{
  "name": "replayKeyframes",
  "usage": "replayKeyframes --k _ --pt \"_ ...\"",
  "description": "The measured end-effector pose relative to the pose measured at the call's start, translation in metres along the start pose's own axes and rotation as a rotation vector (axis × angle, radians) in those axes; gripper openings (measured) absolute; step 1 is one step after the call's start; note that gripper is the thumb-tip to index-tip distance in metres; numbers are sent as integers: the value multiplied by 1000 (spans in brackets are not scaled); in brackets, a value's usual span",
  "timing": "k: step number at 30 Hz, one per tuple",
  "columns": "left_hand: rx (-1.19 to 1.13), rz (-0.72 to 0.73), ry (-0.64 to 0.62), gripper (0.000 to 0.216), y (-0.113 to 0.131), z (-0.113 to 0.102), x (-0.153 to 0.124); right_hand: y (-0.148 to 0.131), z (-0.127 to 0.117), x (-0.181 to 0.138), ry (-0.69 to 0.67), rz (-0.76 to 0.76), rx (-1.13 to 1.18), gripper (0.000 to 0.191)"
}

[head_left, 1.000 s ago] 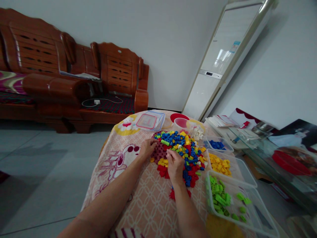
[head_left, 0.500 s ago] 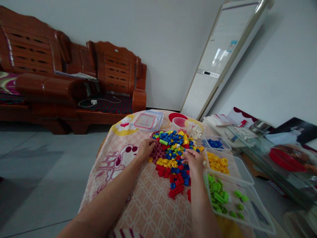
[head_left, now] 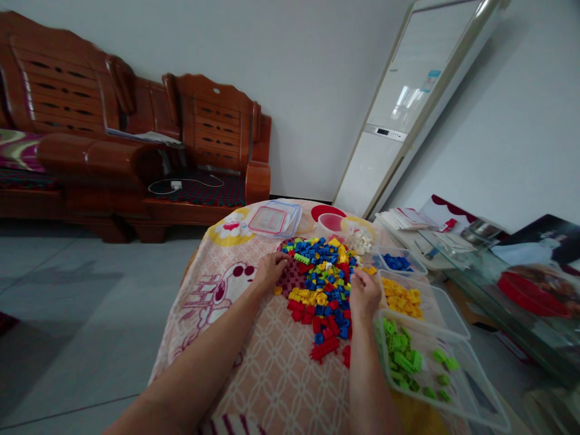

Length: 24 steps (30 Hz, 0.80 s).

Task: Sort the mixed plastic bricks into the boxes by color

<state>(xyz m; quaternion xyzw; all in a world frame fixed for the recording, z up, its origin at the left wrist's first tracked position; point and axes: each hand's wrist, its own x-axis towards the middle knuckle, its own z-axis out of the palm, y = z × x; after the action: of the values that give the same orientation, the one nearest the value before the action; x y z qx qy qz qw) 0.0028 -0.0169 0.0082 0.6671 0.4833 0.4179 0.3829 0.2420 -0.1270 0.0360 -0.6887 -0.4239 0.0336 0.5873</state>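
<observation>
A heap of small plastic bricks in red, blue, yellow and green lies on a patterned cloth over a table. My left hand rests with curled fingers at the heap's left edge, by a dark red studded plate. My right hand is at the heap's right edge, fingers closed, next to the clear tub of yellow bricks. What the fingers hold is hidden.
Clear tubs line the right side: green bricks nearest, then yellow, then blue. Stacked lids, a red bowl and white pieces sit at the far end. A wooden sofa stands behind, a glass table to the right.
My right hand moved from the middle of the heap to its right edge, near the yellow tub. More red bricks now show in front. My left hand stayed put.
</observation>
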Motion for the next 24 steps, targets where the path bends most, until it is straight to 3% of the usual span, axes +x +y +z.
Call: replayKeyframes --k 6,13,17,24 --pt "0 -15 -11 28 6 -1 -1 -18 22 -30 -298 -395 -79 24" --pt "11 -2 -4 28 6 0 -1 -33 41 -51 -611 -614 -372 30" --pt "8 -8 3 28 6 -1 -1 -37 46 -58 -592 -582 -363 28" --pt "49 2 -9 29 5 -2 0 -38 33 -52 -428 -382 -25 24"
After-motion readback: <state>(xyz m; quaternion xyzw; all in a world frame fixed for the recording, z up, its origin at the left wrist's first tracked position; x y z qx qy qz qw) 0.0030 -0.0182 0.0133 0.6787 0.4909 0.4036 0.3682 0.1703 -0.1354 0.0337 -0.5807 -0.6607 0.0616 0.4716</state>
